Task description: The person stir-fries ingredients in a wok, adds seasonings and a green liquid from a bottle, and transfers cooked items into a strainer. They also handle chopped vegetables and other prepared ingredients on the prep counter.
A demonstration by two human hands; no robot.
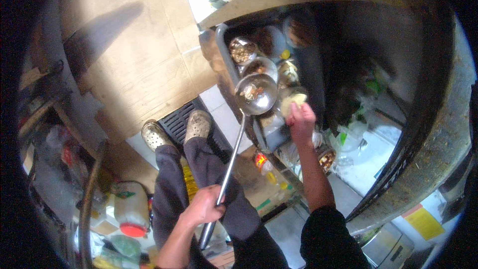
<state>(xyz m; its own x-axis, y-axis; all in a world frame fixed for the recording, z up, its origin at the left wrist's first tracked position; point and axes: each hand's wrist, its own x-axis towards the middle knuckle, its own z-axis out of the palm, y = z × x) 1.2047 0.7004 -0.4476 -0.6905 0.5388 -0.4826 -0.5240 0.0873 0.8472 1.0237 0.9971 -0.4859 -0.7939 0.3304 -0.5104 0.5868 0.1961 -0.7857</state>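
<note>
Cluttered work corner: ladle (258,103) held out at a grey tub (224,50)

In the head view, a tan floor (134,65) spread beside the tub, which carried several bowls (271,69). The left hand (205,205) had its fingers clamped round the ladle's handle; the ladle's cup, with pale and brown bits inside, was over the tub. The right hand (302,122) reached into the tub, fingers drawn together at a pale lump (298,98); whether they gripped it, I could not tell.

The step in hand seemed to be gathering ingredients into the ladle. The next move appeared to call for keeping it level.

A bottle (262,163) bore a red-and-yellow label, a white jug (130,204) a green mark; a yellow sheet (423,222) showed at lower right. No writing was clearly legible.
</note>
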